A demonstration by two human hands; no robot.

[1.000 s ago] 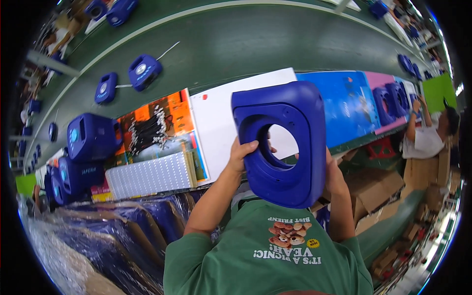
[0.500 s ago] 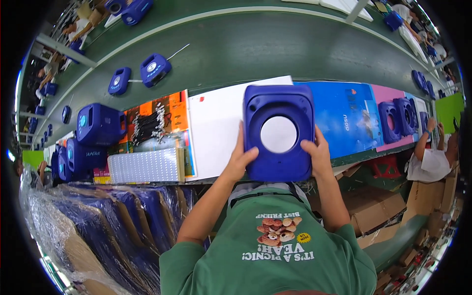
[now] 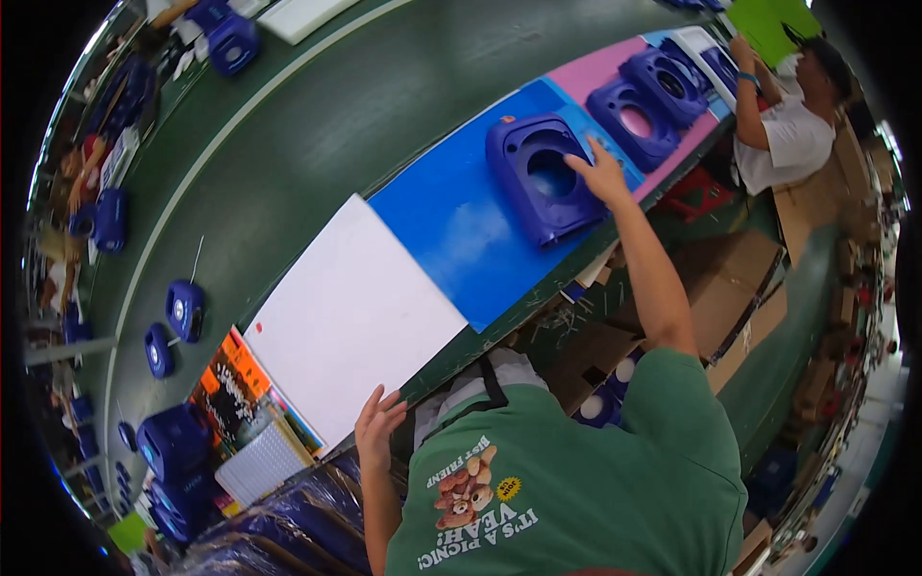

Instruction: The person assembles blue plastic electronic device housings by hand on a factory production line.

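Observation:
A dark blue plastic housing (image 3: pixel 517 178) with a large round opening is over the blue sheet, to the right of the white board (image 3: pixel 355 317). My right hand (image 3: pixel 603 176) grips its right side, with the thumb at the front face near the opening; some fingertips are hidden. The blue sheet (image 3: pixel 432 216) shows through the opening. My left hand (image 3: pixel 378 427) holds nothing, fingers apart, beside the near edge of the white board.
More blue housings (image 3: pixel 629 130) lie on a pink sheet (image 3: pixel 595 72) at the right. A co-worker (image 3: pixel 792 115) sits beyond them. Open cardboard boxes (image 3: pixel 720 288) stand below the bench. Bundled black cables (image 3: pixel 226 398) and assembled blue units (image 3: pixel 175 442) are at the left.
The view has turned to the right. The blue housing has gone from over the white board to over the blue sheet. My left hand has let go of it; my right stays on it.

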